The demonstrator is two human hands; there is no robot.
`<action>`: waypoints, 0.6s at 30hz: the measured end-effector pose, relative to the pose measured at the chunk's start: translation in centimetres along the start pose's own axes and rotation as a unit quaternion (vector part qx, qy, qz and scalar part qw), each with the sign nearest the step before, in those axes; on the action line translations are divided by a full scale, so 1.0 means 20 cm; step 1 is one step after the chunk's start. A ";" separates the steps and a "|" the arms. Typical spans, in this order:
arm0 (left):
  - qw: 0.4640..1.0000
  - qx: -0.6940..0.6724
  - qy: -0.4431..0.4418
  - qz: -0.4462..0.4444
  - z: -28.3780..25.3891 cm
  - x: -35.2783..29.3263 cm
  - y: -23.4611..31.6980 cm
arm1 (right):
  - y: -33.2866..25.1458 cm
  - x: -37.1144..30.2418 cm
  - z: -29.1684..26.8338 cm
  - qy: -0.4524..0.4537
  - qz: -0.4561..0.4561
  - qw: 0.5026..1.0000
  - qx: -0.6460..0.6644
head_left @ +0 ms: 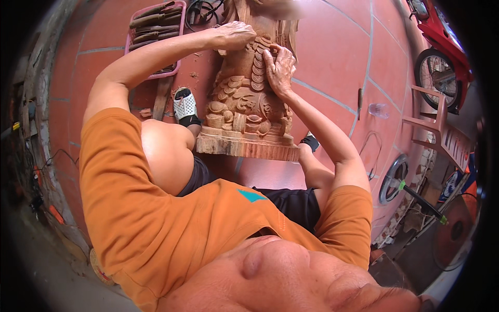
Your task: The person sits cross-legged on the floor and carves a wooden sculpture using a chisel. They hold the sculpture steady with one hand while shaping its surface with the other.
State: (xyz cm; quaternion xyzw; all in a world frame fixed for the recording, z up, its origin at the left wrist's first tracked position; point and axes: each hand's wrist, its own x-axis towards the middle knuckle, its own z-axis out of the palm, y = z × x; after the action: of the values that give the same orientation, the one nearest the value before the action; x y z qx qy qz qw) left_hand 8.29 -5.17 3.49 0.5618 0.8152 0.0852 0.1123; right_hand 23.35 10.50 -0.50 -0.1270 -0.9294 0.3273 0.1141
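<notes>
A carved wooden statue [247, 106] lies between my legs, its flat base toward me. Coins, pots and rounded shapes stand out in relief, and a row of overlapping discs runs up its middle. My left hand [236, 36] is closed in a fist at the far part of the carving; whatever its fingers hold is hidden. Just right of the disc row, my right hand [281, 68] rests on the wood with its fingers bent and apart. Its fingertips touch the carving near the upper discs. I see nothing held in it.
A pink basket [181, 39] of wooden-handled tools [156, 23] sits at the far left, near black cable [204, 13]. On the tiled floor [332, 57] at right lie a narrow tool [359, 103] and a clear cup [379, 110]. Beyond are a plastic chair [439, 122] and a red motorbike [442, 36].
</notes>
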 end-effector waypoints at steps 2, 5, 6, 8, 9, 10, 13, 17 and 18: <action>1.000 -0.017 -0.018 0.008 -0.05 -0.01 0.05 | 0.01 0.00 -0.01 -0.004 0.003 1.000 0.006; 0.998 -0.059 -0.027 0.002 -0.14 -0.01 0.04 | 0.01 0.03 0.00 0.009 -0.005 1.000 -0.003; 0.996 -0.089 -0.016 -0.006 -0.13 -0.01 -0.01 | 0.00 0.03 0.01 0.004 -0.005 1.000 0.001; 0.992 -0.110 0.048 -0.031 -0.10 -0.03 -0.08 | -0.02 0.03 0.00 -0.005 -0.005 1.000 0.008; 0.996 -0.076 0.014 -0.041 -0.09 -0.02 -0.08 | -0.02 0.03 0.00 -0.002 -0.008 1.000 0.008; 0.998 -0.043 -0.019 -0.050 -0.08 -0.01 -0.07 | -0.01 0.03 0.01 0.002 -0.012 1.000 0.008; 0.998 -0.016 0.030 0.049 -0.06 -0.04 -0.01 | 0.01 0.03 0.01 0.005 -0.013 1.000 0.003; 0.990 -0.085 -0.110 0.022 -0.12 0.00 -0.09 | 0.00 0.03 0.01 0.002 -0.014 1.000 0.006; 0.981 -0.162 -0.107 0.025 -0.19 -0.01 -0.08 | 0.01 0.03 -0.01 0.002 -0.005 1.000 0.002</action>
State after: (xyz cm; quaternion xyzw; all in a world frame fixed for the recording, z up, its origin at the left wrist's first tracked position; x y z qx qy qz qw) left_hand 5.81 -6.00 6.71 0.5623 0.7593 0.1583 0.2867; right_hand 22.90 10.95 -0.49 -0.1223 -0.9294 0.3279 0.1176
